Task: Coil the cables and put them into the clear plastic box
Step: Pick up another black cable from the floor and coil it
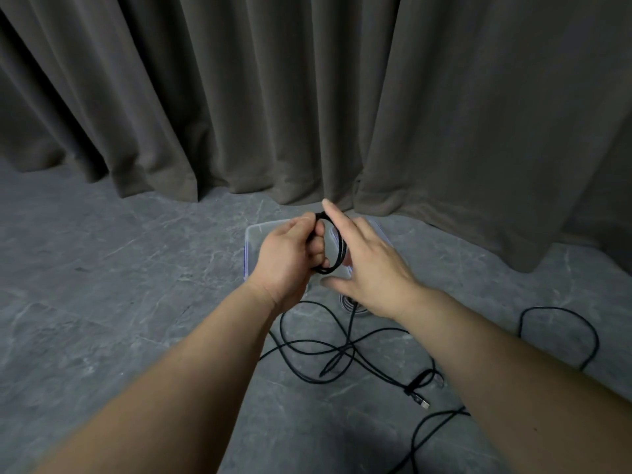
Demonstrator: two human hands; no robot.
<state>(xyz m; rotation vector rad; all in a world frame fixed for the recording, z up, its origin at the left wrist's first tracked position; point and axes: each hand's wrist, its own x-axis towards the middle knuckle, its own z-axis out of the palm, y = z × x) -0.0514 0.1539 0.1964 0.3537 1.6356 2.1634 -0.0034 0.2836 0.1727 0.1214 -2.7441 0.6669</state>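
A grey marble-veined floor (119,275) runs up to heavy brown-grey curtains (307,97) that hang in deep folds and pool at its far edge. We hold both bare arms out over a clear plastic box (251,234) that stands on the floor just before the curtain hem, its rim showing to the left of our hands.

Our left hand (285,260) is clenched around a small black cable coil (337,248), fingers curled through the loops, holding it above the box. Our right hand (367,265) is released: its fingers are straight and spread, the index finger pointing up beside the coil, the palm close against the loops. We cannot tell whether it touches them.

From under the right hand the cable's loose length (325,350) drops to the floor and sprawls in tangled black loops near us. A USB plug (424,404) lies at one end, beside a short bundled stretch. Another black cable loop (561,336) lies farther right, partly hidden behind our right forearm.
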